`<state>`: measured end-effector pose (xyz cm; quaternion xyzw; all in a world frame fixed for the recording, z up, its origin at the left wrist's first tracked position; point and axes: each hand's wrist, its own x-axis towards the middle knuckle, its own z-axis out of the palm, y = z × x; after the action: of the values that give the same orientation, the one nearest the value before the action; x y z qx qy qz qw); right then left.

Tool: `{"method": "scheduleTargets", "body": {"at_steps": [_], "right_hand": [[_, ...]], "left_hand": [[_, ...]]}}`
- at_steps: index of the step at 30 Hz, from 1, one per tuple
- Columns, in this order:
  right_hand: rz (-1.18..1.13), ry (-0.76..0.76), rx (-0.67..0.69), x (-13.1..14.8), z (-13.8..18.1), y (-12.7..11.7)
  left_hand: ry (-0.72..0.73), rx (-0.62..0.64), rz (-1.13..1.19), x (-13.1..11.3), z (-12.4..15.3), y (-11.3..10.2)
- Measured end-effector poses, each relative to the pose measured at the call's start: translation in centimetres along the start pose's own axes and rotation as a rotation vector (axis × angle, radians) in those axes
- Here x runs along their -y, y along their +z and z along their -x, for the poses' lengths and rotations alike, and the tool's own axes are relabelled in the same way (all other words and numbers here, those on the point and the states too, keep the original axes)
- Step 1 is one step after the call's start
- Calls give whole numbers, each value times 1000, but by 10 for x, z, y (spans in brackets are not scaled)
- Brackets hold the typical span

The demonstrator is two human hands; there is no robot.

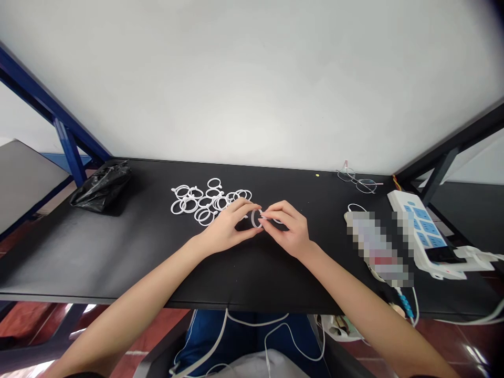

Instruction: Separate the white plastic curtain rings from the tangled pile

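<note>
Between my two hands is a white curtain ring (256, 219), raised a little off the black table (157, 273). The thumb and fingers of my left hand (232, 224) pinch its left side. My right hand (289, 227) grips its right side with the fingertips, which hide that part of the ring. Just left of my left hand lies a loose pile of similar white rings (190, 205), several with a small eyelet on the rim. Part of another white ring (277, 220) shows on the table behind my right fingers.
A crumpled black plastic bag (103, 185) lies at the left. Eyeglasses (356, 181) rest at the back right. Further right are a blurred-out phone (378, 249) with a cable and a white power strip (423, 228). A pale wall (252, 94) rises behind the table.
</note>
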<state>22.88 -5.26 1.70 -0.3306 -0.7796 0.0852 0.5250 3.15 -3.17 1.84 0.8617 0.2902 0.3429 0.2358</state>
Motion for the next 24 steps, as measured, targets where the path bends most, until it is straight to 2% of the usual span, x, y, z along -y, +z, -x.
{"method": "scheduleTargets", "body": {"at_steps": [6,11,17,24], "right_hand": [[-27,90,-4,-1,2,1],[-51,129,30,-1,4,1],[89,106,282,-5,4,-5],[113,136,488,-2,-1,-8]], "left_hand": [[-77,-119,57,-8,-4,-4],[-113,-127,215,-5,-5,-4],[-175,-103,435,0,-5,-8],[-202,3,461,2,-6,-16]]}}
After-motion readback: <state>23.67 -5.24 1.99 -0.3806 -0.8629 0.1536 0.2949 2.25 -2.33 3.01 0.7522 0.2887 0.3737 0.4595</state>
